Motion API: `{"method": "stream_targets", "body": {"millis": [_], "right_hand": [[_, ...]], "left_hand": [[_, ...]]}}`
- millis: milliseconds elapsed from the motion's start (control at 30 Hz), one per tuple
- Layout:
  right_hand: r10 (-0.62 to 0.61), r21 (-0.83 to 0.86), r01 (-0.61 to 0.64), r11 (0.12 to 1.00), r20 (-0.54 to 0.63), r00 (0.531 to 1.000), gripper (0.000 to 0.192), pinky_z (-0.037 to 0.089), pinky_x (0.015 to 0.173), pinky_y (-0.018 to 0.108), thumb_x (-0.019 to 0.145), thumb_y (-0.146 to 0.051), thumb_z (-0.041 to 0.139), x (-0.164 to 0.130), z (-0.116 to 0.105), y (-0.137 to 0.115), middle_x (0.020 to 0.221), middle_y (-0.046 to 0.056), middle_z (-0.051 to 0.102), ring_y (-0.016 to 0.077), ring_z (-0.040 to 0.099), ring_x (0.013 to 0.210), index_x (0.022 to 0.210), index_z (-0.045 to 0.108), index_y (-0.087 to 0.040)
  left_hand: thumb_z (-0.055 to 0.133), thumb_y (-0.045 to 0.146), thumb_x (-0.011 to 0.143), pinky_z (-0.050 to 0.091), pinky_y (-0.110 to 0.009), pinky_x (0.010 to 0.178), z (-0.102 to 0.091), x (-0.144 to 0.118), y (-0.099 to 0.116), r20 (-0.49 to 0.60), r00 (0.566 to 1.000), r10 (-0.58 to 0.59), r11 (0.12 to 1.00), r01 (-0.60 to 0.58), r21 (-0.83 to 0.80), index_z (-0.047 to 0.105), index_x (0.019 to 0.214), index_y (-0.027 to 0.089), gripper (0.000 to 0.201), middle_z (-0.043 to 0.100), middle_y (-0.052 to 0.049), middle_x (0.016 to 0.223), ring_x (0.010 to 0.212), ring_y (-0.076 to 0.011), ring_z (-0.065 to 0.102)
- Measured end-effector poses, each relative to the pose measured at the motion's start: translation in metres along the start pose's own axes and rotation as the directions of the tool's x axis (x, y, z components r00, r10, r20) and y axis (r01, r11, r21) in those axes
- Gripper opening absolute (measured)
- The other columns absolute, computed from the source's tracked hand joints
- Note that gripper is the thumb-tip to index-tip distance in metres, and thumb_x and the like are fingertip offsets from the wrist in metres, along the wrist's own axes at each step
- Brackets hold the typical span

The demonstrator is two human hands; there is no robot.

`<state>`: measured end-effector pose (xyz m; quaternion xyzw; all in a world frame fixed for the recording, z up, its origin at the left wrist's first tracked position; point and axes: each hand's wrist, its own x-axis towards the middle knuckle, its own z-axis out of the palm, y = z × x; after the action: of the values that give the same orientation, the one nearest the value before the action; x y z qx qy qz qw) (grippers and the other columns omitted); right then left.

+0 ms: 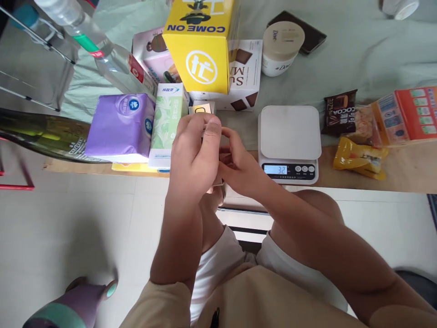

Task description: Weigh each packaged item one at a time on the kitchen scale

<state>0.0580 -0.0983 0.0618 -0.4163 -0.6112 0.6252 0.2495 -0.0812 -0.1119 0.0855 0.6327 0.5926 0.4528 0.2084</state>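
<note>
My left hand (pixel 196 152) is closed, its thumb lying along the bent fingers. Against it, the curled fingers of my right hand (pixel 235 159) meet around something mostly hidden, of which a thin tan edge (pixel 218 184) shows below. Just beyond my left fingers sits a small box (pixel 202 109) with a yellow-and-white label; whether it is part of what I hold, I cannot tell. A green-and-white carton (pixel 167 120) stands left of my left hand. To the right of my right hand lies a white kitchen scale (pixel 290 132), its display reading 32.
A yellow box (pixel 201 64) rises behind my hands beside a chocolate box (pixel 247 75). Leftward are a purple tissue pack (pixel 119 125), a clear bottle (pixel 114 64) and a green bottle (pixel 44 134). A Dove jar (pixel 282 50), a dark phone-like slab (pixel 312 36) and snack packets (pixel 360 157) lie rightward.
</note>
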Motion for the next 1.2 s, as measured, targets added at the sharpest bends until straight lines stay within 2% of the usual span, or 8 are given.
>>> {"method": "stream_targets", "body": {"millis": [233,367,500,633,800,900,1067,1200], "right_hand": [[-0.130,-0.076,0.119,0.990,-0.167,0.977,0.062,0.060,0.060,0.028,0.094,-0.027,0.059,-0.046,-0.046,-0.002,0.122,0.005,0.073,0.0141,0.070,0.081,0.152,0.037,-0.035],[-0.206,-0.264,0.105,0.959,-0.391,0.897,0.056,0.060,0.061,0.027,0.093,-0.029,0.062,-0.061,-0.086,0.014,0.121,0.006,0.075,0.0146,0.072,0.082,0.146,0.046,-0.033],[-0.197,-0.327,0.018,0.945,-0.525,0.828,0.047,0.065,0.074,0.037,0.089,-0.030,0.065,-0.067,-0.116,0.027,0.119,0.007,0.079,0.0203,0.076,0.091,0.135,0.059,-0.029],[-0.194,-0.494,-0.134,0.859,-0.556,0.808,0.052,0.065,0.092,0.052,0.089,-0.038,0.067,-0.072,-0.129,0.023,0.115,0.009,0.081,0.0272,0.078,0.097,0.139,0.065,-0.026],[-0.206,-0.645,-0.246,0.724,-0.542,0.815,0.047,0.060,0.099,0.061,0.092,-0.044,0.066,-0.071,-0.140,0.021,0.103,0.012,0.079,0.0351,0.074,0.109,0.134,0.072,-0.025],[-0.276,-0.645,-0.184,0.742,-0.544,0.793,0.041,0.060,0.099,0.061,0.096,-0.046,0.060,-0.069,-0.147,0.024,0.112,0.012,0.079,0.0324,0.074,0.107,0.128,0.073,-0.024],[-0.473,-0.645,-0.009,0.764,-0.569,0.673,0.027,0.063,0.093,0.049,0.097,-0.040,0.059,-0.074,-0.153,0.029,0.109,0.007,0.079,0.0234,0.073,0.096,0.117,0.071,-0.026],[-0.484,-0.655,0.011,0.755,-0.546,0.684,0.023,0.062,0.095,0.050,0.100,-0.039,0.057,-0.079,-0.156,0.034,0.109,0.007,0.076,0.0245,0.073,0.099,0.117,0.070,-0.028]], "left_hand": [[0.056,0.060,0.104,0.060,-0.058,0.099,0.027,0.003,0.022,-0.208,0.976,0.064,0.991,-0.088,-0.104,0.070,0.090,0.026,0.039,0.069,-0.009,0.103,0.110,-0.0291,0.069],[0.048,0.060,0.108,0.064,-0.050,0.092,0.057,0.001,0.027,0.018,0.999,0.027,0.980,-0.023,-0.197,0.065,0.107,0.027,0.037,0.074,-0.007,0.114,0.109,-0.0250,0.073],[0.038,0.062,0.109,0.064,-0.043,0.091,0.081,-0.003,0.038,0.287,0.958,-0.001,0.973,0.068,-0.221,0.063,0.119,0.028,0.043,0.075,-0.007,0.127,0.113,-0.0242,0.074],[0.030,0.071,0.108,0.063,-0.043,0.092,0.095,-0.004,0.044,0.358,0.934,-0.004,0.976,0.082,-0.202,0.064,0.122,0.028,0.057,0.077,-0.008,0.123,0.114,-0.0261,0.074],[0.035,0.068,0.107,0.060,-0.046,0.099,0.100,0.000,0.032,0.269,0.963,0.000,0.973,0.062,-0.223,0.067,0.120,0.027,0.053,0.077,-0.007,0.123,0.115,-0.0266,0.073],[0.044,0.055,0.106,0.057,-0.048,0.108,0.097,0.004,0.026,0.201,0.979,-0.030,0.957,0.086,-0.277,0.069,0.110,0.029,0.037,0.077,-0.006,0.121,0.117,-0.0269,0.072],[0.052,0.050,0.102,0.062,-0.045,0.101,0.087,0.010,0.023,0.133,0.988,-0.076,0.938,0.116,-0.327,0.071,0.099,0.031,0.027,0.077,-0.006,0.110,0.109,-0.0264,0.073],[0.053,0.054,0.102,0.061,-0.048,0.100,0.088,0.013,0.019,0.095,0.993,-0.074,0.931,0.103,-0.349,0.071,0.095,0.028,0.032,0.076,-0.008,0.106,0.107,-0.0276,0.073]]}}
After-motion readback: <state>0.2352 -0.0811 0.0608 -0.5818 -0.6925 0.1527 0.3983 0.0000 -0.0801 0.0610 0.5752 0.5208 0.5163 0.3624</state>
